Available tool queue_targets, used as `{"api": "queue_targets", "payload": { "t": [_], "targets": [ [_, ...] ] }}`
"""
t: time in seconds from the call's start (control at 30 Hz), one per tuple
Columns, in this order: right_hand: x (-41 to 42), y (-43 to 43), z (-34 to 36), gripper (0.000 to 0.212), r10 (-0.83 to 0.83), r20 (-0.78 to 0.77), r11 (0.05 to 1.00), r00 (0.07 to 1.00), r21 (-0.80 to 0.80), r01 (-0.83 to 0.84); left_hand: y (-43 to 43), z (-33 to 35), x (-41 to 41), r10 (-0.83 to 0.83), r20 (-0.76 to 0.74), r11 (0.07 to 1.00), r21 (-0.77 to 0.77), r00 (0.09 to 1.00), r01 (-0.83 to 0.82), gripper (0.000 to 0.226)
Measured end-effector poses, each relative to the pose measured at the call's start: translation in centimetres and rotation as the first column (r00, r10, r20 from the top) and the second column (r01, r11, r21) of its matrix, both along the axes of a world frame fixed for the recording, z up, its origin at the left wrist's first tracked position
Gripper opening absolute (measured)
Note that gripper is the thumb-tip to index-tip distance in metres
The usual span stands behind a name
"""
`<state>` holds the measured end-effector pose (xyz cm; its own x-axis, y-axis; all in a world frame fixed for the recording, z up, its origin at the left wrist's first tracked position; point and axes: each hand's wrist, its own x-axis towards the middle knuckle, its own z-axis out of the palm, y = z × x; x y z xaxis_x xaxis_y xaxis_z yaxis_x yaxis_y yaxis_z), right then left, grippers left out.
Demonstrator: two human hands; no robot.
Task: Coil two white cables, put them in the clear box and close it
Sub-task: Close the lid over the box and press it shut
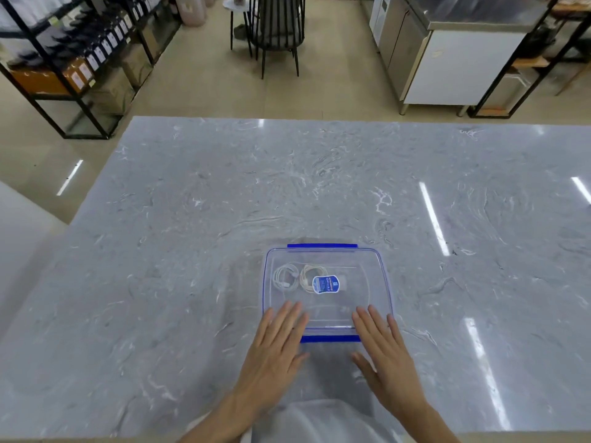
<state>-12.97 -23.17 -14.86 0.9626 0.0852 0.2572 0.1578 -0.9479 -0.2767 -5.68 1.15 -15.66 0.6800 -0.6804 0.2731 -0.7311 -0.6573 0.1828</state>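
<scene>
Item: clear box [387,282], lid [355,270] seated, at 6 o'clock on marble table [192,219]. Contents: two coiled white cables [285,278], at 10 o'clock inside. Left hand [275,343] and right hand [383,350]: fingers straight, flat on lid at 7 and 5 o'clock. Advice: press evenly, then snap near blue latch [329,338].

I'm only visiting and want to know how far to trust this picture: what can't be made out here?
Head view only.
Near blue latch: ends under the left hand and right hand, so whether it is snapped shut is unclear.
Blue label: print too small and blurred.
Cream cable coil: partly covered by that label.
Forearms: cut off by the bottom edge.
</scene>
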Motion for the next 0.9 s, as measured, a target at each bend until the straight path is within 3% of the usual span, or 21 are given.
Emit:
{"api": "queue_targets", "payload": {
  "t": [0.1, 0.3, 0.47, 0.67, 0.9],
  "targets": [
    [-0.2, -0.4, -2.3, 0.065, 0.001, 0.031, 0.990, 1.000, -0.138, 0.003, 0.1, -1.5, 0.4, 0.020, 0.055, 0.996, 0.080, 0.998, -0.024, 0.077],
    [0.9, -0.2, -5.1, 0.068, -0.071, 0.192, 0.982, 0.979, -0.161, 0.103, -0.3, -3.6, 1.3, 0.036, 0.204, 0.995, 0.080, 0.978, -0.053, 0.097],
    [1.1, -0.3, -5.0, 0.060, -0.077, 0.207, 0.987, 0.975, -0.119, 0.104, -0.2, -3.5, 2.1, 0.046, 0.260, 0.999, 0.011, 0.965, -0.051, 0.071],
    [1.3, 0.2, -3.7, 0.041, -0.093, 0.200, 0.996, 0.975, 0.033, 0.088, 0.2, -2.1, 2.1, -0.006, 0.106, 0.995, -0.097, 0.994, 0.017, 0.047],
    [1.9, 1.3, -3.1, 0.034, -0.177, 0.275, 0.979, 0.945, 0.145, 0.141, -0.3, -1.3, 2.1, 0.033, 0.094, 0.985, -0.169, 0.995, -0.017, 0.037]
  ]
}}
